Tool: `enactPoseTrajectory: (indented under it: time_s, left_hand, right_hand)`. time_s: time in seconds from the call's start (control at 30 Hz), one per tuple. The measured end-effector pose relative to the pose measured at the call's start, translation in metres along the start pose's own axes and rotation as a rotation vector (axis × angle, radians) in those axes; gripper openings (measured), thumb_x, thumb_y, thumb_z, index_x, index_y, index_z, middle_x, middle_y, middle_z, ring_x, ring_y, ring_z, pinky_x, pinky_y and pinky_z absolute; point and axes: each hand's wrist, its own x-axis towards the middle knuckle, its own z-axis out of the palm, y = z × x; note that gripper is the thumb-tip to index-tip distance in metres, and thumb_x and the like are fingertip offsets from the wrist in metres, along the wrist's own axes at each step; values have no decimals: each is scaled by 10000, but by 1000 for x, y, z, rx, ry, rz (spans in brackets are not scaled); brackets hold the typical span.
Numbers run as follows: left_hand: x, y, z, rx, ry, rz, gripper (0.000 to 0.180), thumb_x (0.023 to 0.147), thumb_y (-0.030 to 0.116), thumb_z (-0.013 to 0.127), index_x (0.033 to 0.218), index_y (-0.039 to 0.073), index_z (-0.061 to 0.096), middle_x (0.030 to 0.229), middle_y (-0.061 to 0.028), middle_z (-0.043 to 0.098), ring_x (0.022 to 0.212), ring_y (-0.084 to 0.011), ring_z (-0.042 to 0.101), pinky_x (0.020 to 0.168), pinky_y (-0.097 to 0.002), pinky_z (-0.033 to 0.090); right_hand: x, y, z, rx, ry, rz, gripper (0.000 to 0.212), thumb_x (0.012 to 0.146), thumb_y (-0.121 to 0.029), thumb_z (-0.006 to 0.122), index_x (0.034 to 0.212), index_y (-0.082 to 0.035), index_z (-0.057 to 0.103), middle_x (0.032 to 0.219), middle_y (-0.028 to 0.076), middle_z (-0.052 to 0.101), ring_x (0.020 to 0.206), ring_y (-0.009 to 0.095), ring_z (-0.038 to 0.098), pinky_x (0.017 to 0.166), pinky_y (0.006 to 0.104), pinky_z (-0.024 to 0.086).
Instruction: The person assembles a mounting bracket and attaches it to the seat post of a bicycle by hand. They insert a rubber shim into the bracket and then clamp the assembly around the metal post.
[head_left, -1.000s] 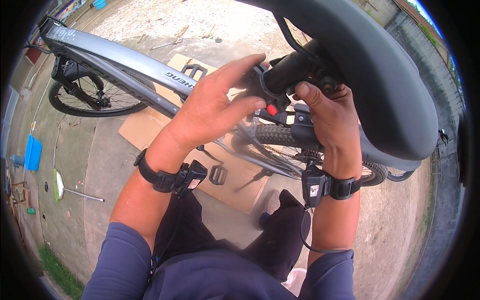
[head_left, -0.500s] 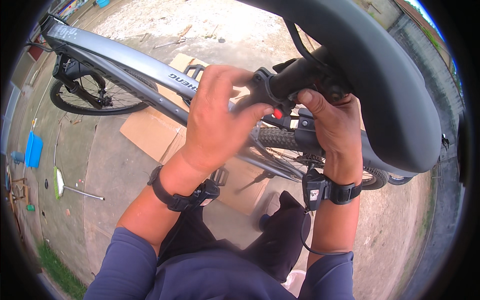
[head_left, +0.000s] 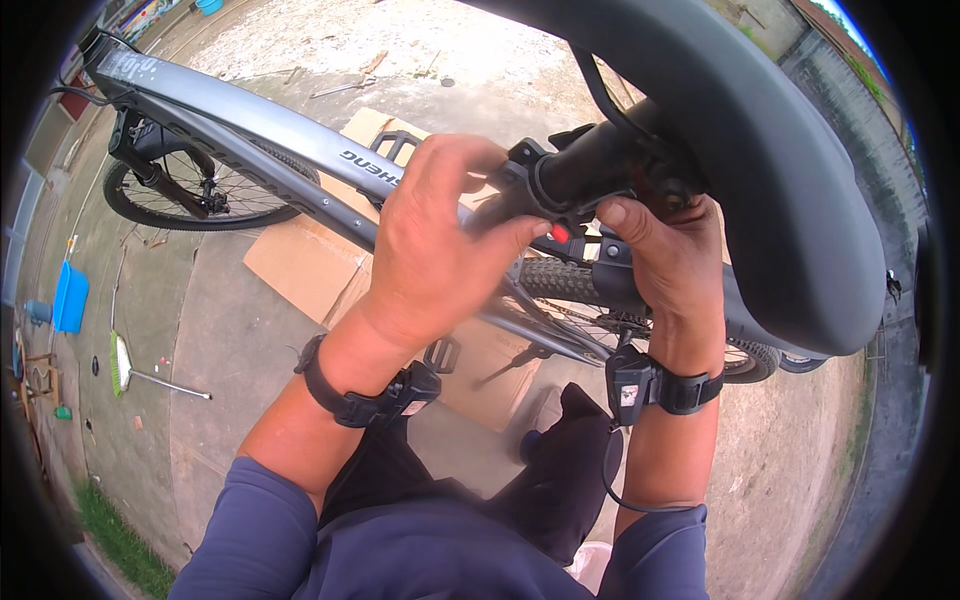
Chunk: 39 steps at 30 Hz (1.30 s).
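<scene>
A black clamp bracket (head_left: 530, 172) wraps the seat post (head_left: 595, 155) just below the large black saddle (head_left: 790, 190) of a grey bicycle. My left hand (head_left: 425, 240) curls round the bracket from the left, fingertips on its upper side and thumb below, near a small red part (head_left: 558, 233). Close beside the post's rear side, my right hand (head_left: 675, 250) is closed, its thumb by the bracket's back end. Its other fingers are hidden under the saddle, so what they hold does not show.
The bicycle's frame (head_left: 270, 125) stretches to the upper left, above flattened cardboard (head_left: 310, 265). The rear tyre (head_left: 560, 280) lies beneath my hands. At left are a blue dustpan (head_left: 70, 298) and a broom (head_left: 120, 365); a concrete wall (head_left: 850, 110) stands at right.
Both hands stay at the seat post with nearly the same grip. My left fingers and thumb have shifted very slightly along the bracket; the view has drifted a little.
</scene>
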Motion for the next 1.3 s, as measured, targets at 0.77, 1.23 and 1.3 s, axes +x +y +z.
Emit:
enactPoseTrajectory:
  time_s: [0.77,1.23,1.3]
  left_hand:
    - [-1,8,0,89,-20,-42,540,741,91,884,1181,-3,585,1168,-117,677,967,-181,644,947,-336,554]
    - [-1,9,0,95,-4,-31,552,738,107,888,1194,3,595,1163,-115,687,977,-197,662,920,-336,557]
    - [-1,10,1,99,-4,-33,552,735,106,889,1190,3,594,1160,-115,686,970,-193,656,922,-336,557]
  right_hand:
    - [-9,9,-12,67,102,38,430,792,-38,872,1179,-1,689,1174,104,722,1071,188,694,983,330,544]
    - [-9,-7,9,-93,104,79,507,760,-29,900,1204,7,660,1186,70,695,1078,140,649,960,289,524]
    - [-9,-8,12,-102,107,91,528,758,-9,894,1217,25,636,1179,84,689,1074,153,655,942,293,543]
